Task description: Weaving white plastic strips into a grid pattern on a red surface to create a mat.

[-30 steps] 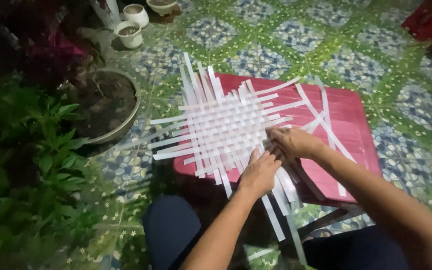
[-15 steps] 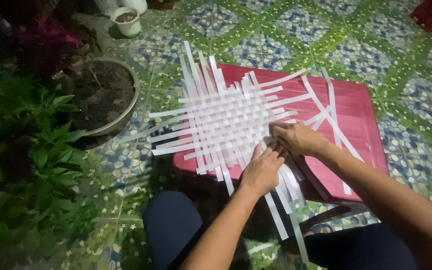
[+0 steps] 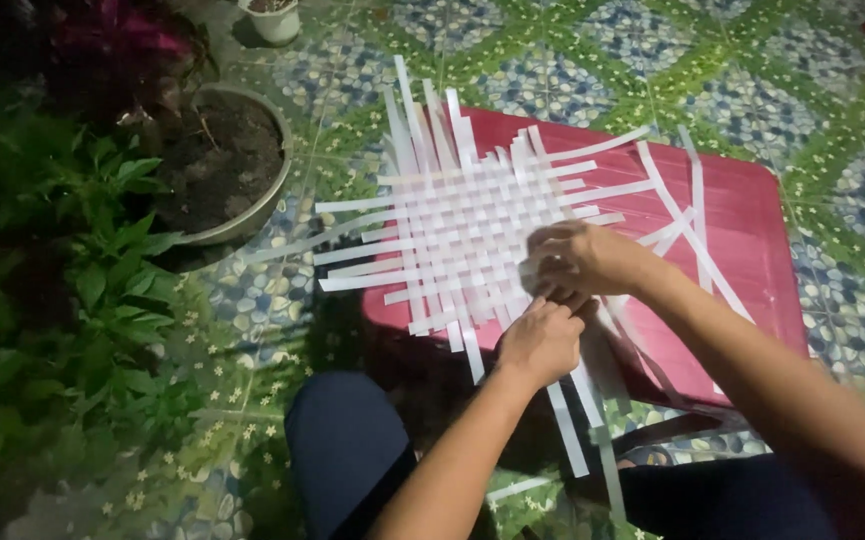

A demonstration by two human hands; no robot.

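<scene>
Head view shows both hands, left hand [image 3: 542, 343] and right hand [image 3: 577, 262], closed on white strips [image 3: 592, 330] at the woven mat [image 3: 462, 235] edge, barely shifted since before, weaving ongoing.

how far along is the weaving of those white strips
Done: a dense woven patch of white strips lies on the red stool. In hand: the left hand and right hand work its near right edge. Left: long unwoven ends stick out all round, and a few loose strips lie beside it.
</scene>
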